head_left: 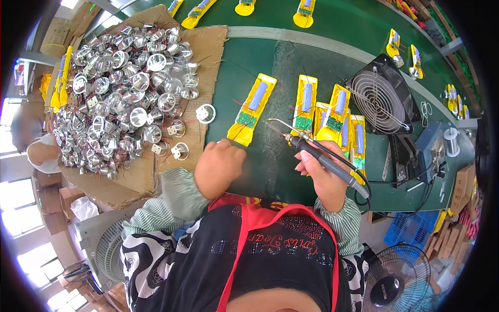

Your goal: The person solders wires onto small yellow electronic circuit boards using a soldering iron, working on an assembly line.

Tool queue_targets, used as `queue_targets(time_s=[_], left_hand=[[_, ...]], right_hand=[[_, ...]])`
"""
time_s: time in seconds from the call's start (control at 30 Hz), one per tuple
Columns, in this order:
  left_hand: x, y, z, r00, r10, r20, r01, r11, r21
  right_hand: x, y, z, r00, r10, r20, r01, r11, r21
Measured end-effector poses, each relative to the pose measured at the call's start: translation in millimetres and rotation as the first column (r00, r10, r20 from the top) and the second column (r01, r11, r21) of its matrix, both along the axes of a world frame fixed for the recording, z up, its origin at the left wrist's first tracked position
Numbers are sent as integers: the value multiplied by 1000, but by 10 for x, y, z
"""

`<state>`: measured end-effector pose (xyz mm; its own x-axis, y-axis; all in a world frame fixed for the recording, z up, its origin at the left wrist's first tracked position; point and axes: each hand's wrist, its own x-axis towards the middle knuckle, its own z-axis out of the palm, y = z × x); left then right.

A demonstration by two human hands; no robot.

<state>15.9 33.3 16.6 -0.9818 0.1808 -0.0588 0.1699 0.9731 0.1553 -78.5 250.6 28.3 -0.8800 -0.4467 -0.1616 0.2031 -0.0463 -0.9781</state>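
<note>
The long yellow plastic housing (242, 133) lies on the dark-green bench (234, 57), its blue cylindrical cell (258, 96) and green circuit board (246, 120) in place but no reflector at its end. Just beside it the left hand (221, 164) is loosely curled, contents hidden, while the right hand (326, 174) grips a grey-handled soldering iron (330, 164). Neighbouring yellow housings (306, 99) show none either; silver cup-shaped reflectors (140, 81) remain heaped on brown cardboard (210, 44).

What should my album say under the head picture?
Right hand holds a black-and-grey soldering iron near yellow plastic casings.
</note>
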Motion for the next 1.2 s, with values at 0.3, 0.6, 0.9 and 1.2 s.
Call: queue_targets(time_s=[0.3, 0.6, 0.9, 1.2], left_hand=[[-272, -350, -86, 830, 536, 155, -512, 621, 593], [-314, -243, -185, 874, 485, -32, -423, 790, 444], [-366, -246, -180, 869, 494, -9, -439, 781, 444], [-386, -244, -187, 875, 485, 2, -433, 781, 450]], right_hand=[[-27, -134, -55, 995, 88, -56, -85, 995, 49], [-47, -317, -176, 992, 127, -18, -126, 991, 50], [-94, -374, -170, 989, 139, 50, -141, 988, 56], [-110, -370, -261, 986, 163, 13, -164, 984, 67]])
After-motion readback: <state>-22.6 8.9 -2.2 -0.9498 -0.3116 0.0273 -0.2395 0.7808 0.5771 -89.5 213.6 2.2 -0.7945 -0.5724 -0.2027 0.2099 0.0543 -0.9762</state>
